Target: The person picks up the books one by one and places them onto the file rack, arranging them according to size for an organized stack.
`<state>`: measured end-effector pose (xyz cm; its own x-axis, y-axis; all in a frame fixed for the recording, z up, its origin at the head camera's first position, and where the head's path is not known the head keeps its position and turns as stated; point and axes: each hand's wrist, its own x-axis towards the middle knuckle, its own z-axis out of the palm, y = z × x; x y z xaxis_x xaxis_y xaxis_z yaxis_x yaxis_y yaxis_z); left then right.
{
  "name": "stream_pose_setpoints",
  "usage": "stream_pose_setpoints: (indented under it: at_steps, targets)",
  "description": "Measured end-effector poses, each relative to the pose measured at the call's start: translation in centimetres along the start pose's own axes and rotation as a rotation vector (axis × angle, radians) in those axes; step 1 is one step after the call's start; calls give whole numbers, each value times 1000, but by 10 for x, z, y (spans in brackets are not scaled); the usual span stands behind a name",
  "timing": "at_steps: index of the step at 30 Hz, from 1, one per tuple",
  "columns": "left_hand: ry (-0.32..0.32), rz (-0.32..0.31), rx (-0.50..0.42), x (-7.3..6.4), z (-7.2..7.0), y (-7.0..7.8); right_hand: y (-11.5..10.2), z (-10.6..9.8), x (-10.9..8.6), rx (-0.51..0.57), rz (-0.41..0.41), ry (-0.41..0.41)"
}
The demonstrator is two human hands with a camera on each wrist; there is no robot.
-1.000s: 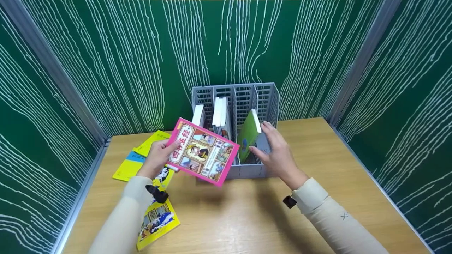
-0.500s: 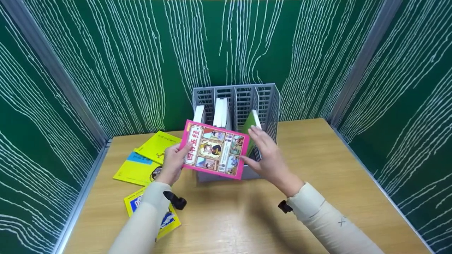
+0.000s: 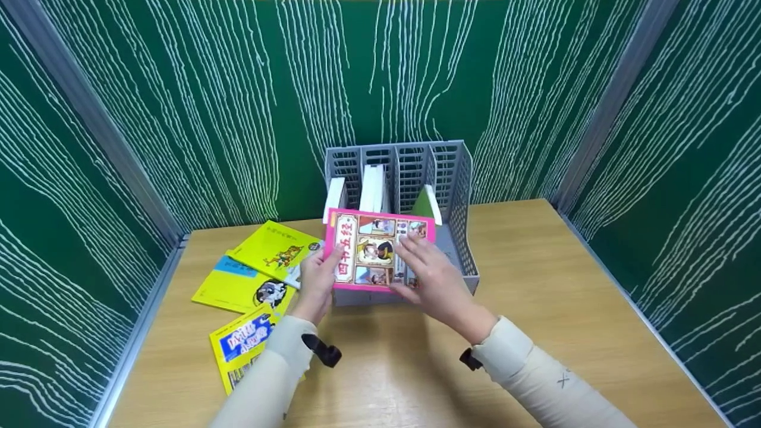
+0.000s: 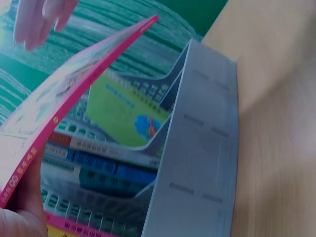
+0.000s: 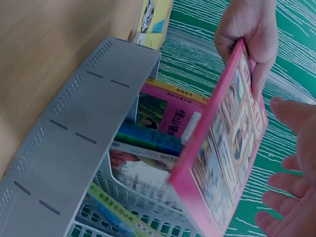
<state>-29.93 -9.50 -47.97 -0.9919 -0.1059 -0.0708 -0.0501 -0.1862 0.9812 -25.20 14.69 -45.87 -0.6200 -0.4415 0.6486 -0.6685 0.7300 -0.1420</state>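
My left hand grips the left end of a pink-edged comic book, thumb on the cover, in front of a grey file holder. Over the book's right end in the head view is my right hand, fingers extended; the right wrist view shows those fingers apart from the cover. Behind the book, a green book leans in a right-hand compartment of the holder. Books with white page edges fill part of a left-hand compartment, and another book stands at the far left.
Left of the holder, a yellow book overlaps a yellow-and-blue book on the wooden table. Nearer the front lies a yellow book with a blue title panel, partly under my left sleeve. Green walls with white lines enclose the table.
My left hand has carried the pink comic book rightward and turned it more level. The right hand has moved left, away from the green book and over the comic's right end.
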Motion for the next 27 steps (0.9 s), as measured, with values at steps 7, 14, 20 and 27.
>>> stream_pose_setpoints:
  at_steps: [7,14,20,27]
  targets:
    - [33,-21,-50,-11,18,-1,-6,8,-3,-42,-15,-72]
    - [21,-85,-113,-23,33,1,-9,17,-8,-115,-3,-162]
    - [55,-152,-157,-29,43,2,-6,25,-12,-195,-26,-104]
    - [55,-208,-162,-35,48,5,2,28,-14,-264,-69,25]
